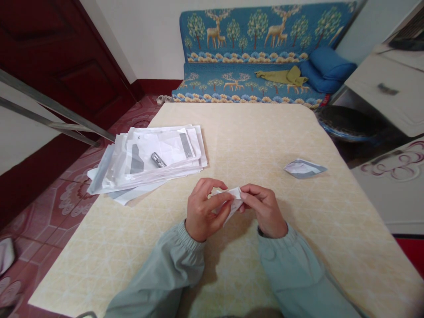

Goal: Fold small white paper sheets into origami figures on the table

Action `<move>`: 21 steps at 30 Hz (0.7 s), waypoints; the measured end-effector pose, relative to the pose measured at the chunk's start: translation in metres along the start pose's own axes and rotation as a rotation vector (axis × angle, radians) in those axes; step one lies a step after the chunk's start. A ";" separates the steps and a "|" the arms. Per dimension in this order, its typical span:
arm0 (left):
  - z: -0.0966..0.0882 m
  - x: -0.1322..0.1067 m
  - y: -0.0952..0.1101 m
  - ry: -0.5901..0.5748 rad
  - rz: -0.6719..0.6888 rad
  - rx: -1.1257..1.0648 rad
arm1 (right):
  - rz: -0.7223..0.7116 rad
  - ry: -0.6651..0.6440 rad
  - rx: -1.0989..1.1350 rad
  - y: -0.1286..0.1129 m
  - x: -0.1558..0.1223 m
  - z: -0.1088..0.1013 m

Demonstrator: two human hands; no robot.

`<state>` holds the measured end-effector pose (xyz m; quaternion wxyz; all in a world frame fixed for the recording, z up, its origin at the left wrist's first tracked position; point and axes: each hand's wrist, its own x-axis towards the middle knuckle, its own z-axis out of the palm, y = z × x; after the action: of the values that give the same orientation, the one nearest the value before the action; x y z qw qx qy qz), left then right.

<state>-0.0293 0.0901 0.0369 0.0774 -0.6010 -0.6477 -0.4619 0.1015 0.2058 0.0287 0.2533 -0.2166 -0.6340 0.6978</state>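
Observation:
Both my hands meet over the middle of the beige table (265, 132), pinching one small folded white paper (234, 195). My left hand (204, 210) grips its left part with thumb and fingers curled round it. My right hand (263, 208) pinches the right end. A stack of white paper sheets (149, 159) lies to the upper left, with a small silver metal object (158, 160) resting on top. A finished folded paper piece (304, 168), white and grey, lies on the table to the right of my hands.
A blue sofa with a deer pattern (251, 53) stands beyond the table, bearing a blue cushion (329, 66) and a yellow-green cloth (285, 76). A dark red door (66, 66) is at left. White furniture (387, 88) stands at right.

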 end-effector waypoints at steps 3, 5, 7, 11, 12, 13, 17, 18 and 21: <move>0.000 0.000 0.000 -0.035 0.007 -0.002 | -0.005 0.009 -0.052 -0.002 0.000 0.001; 0.000 0.001 0.002 -0.055 -0.004 -0.019 | 0.011 0.018 -0.078 -0.003 0.000 0.002; 0.001 0.001 0.004 -0.050 -0.044 -0.076 | 0.013 0.033 -0.115 -0.004 0.000 0.003; 0.000 0.004 0.008 -0.006 -0.291 -0.278 | -0.041 0.068 -0.225 -0.009 -0.001 0.004; -0.001 0.005 0.008 -0.015 -0.382 -0.347 | -0.059 0.082 -0.245 -0.011 -0.002 0.005; -0.002 0.007 0.008 -0.047 -0.475 -0.428 | -0.076 0.095 -0.258 -0.012 -0.003 0.005; -0.010 0.011 0.004 -0.316 -0.763 -0.740 | -0.079 0.095 -0.207 -0.013 -0.005 0.008; -0.011 0.012 0.003 -0.369 -0.804 -0.794 | -0.058 0.087 -0.177 -0.012 -0.005 0.009; -0.013 0.012 0.003 -0.401 -0.868 -0.926 | 0.000 0.079 -0.101 -0.008 -0.005 0.011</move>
<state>-0.0362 0.0892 0.0532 -0.5038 -0.3312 -0.5674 -0.5609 0.0995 0.1945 0.0379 0.2669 -0.2563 -0.6581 0.6558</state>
